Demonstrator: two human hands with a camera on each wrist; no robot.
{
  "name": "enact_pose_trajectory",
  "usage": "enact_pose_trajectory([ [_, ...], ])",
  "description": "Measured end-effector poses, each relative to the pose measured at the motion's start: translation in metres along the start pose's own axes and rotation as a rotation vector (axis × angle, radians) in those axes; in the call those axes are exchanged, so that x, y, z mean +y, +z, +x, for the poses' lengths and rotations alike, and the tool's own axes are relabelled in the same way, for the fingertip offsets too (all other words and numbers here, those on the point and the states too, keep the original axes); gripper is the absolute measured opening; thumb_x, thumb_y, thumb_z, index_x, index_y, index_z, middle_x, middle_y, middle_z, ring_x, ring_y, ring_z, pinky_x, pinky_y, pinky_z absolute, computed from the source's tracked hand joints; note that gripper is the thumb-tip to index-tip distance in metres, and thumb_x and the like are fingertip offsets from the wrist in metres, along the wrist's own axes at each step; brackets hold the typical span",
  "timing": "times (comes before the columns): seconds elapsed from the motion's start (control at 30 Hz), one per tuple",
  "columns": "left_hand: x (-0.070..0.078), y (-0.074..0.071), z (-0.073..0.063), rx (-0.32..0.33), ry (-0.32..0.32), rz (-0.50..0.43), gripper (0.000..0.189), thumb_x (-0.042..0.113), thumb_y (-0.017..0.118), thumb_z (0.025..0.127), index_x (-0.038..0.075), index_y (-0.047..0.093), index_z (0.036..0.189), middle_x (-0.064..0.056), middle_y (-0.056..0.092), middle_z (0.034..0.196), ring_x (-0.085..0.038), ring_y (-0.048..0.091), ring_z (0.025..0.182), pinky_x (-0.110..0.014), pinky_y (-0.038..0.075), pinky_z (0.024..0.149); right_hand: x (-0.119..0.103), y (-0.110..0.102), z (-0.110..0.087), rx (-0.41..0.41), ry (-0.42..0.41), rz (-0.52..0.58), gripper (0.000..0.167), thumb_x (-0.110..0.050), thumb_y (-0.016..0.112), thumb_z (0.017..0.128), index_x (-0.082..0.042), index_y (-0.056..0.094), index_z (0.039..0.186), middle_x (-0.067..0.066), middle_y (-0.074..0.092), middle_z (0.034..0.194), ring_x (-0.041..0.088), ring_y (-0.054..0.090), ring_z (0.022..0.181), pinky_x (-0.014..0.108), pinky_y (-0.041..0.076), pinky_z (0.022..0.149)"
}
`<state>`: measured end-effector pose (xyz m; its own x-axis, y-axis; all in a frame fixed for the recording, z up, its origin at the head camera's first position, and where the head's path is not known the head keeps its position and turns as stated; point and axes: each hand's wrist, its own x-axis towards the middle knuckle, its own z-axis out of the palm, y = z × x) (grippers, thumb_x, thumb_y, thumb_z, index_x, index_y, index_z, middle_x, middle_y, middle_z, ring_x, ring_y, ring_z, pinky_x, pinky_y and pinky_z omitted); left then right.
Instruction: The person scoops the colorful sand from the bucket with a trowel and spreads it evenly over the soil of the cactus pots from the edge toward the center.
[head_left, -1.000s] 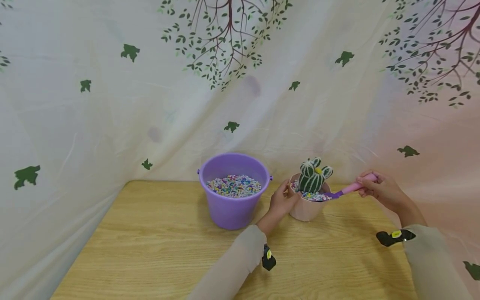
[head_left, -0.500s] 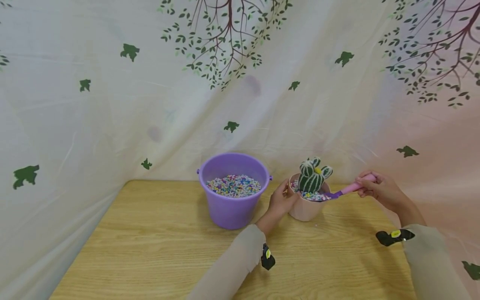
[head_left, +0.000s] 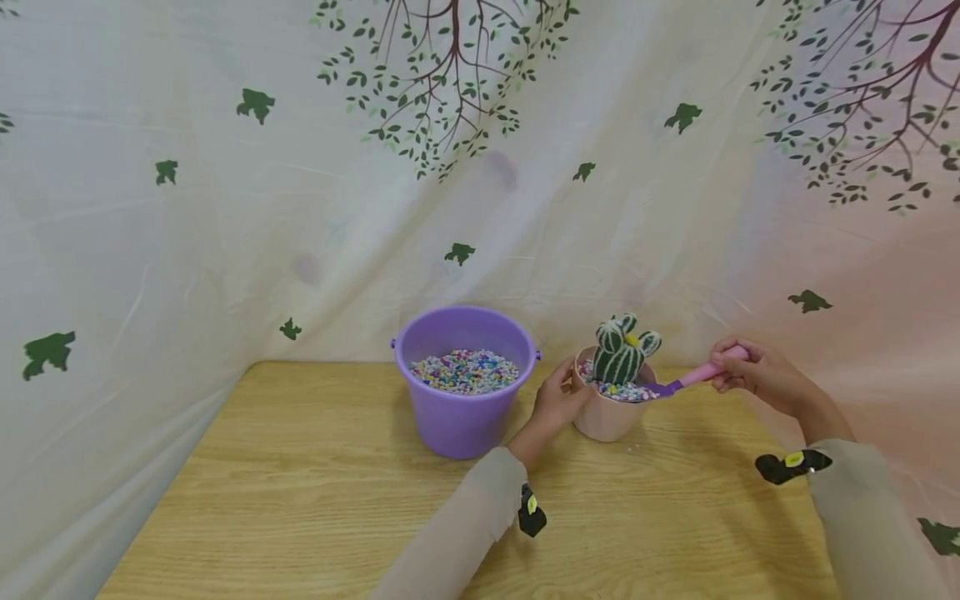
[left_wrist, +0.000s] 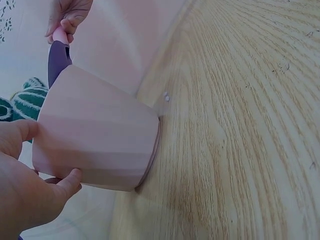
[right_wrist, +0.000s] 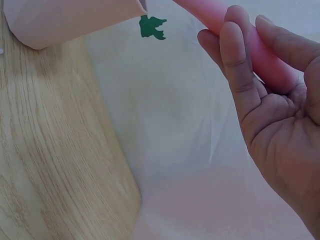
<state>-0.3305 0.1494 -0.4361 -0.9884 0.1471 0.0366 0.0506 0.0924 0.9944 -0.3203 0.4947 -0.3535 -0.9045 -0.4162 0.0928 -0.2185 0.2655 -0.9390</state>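
Centre: purple bucket (head_left: 461,429) with coloured beads (head_left: 465,372) | right of centre: left hand (head_left: 558,406), fingers clamped on pink pot (head_left: 609,419); I see pale specks (left_wrist: 166,96) newly on the table (head_left: 300,475) below, probably spillage | right: right hand (head_left: 772,379), fingers clamped on trowel (head_left: 705,372), blade at pot rim.

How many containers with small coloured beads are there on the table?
2: the purple bucket and, to its right in the head view, the pink pot, held by the left hand. I see no sign of another, hidden one.
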Motion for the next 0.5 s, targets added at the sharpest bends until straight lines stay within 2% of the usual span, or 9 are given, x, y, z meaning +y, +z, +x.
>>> enact_pose_trajectory([
  [0.2, 0.0000, -0.0033, -0.0001, -0.006, 0.027, -0.016, 0.064, 0.023, 0.071, 0.091, 0.022, 0.051, 0.151, -0.013, 0.055, 0.151, -0.035, 0.056, 0.135, -0.044, 0.048, 0.113, -0.0037, -0.0025, 0.0019, -0.039, -0.027, 0.070, 0.020, 0.003, 0.040, 0.107, -0.004, 0.056, 0.117, 0.002, 0.072, 0.095, 0.014, 0.073, 0.083, 0.025, 0.063, 0.077],
  [0.33, -0.0007, -0.0059, -0.0005, -0.014, 0.063, -0.007, 0.062, 0.021, 0.070, 0.092, 0.017, 0.050, 0.151, -0.015, 0.056, 0.149, -0.035, 0.058, 0.132, -0.041, 0.049, 0.112, -0.0038, -0.0041, 0.0031, -0.059, -0.039, 0.078, 0.022, 0.004, 0.038, 0.107, -0.004, 0.056, 0.117, 0.002, 0.073, 0.096, 0.013, 0.073, 0.084, 0.025, 0.063, 0.077],
  [0.5, -0.0012, -0.0060, 0.0001, -0.005, 0.067, -0.014, 0.060, 0.019, 0.067, 0.093, 0.018, 0.052, 0.151, -0.015, 0.058, 0.147, -0.033, 0.061, 0.129, -0.036, 0.053, 0.108, -0.0040, -0.0055, 0.0041, -0.065, -0.052, 0.062, 0.024, 0.004, 0.038, 0.107, -0.005, 0.058, 0.116, 0.003, 0.073, 0.096, 0.012, 0.073, 0.083, 0.024, 0.063, 0.076],
])
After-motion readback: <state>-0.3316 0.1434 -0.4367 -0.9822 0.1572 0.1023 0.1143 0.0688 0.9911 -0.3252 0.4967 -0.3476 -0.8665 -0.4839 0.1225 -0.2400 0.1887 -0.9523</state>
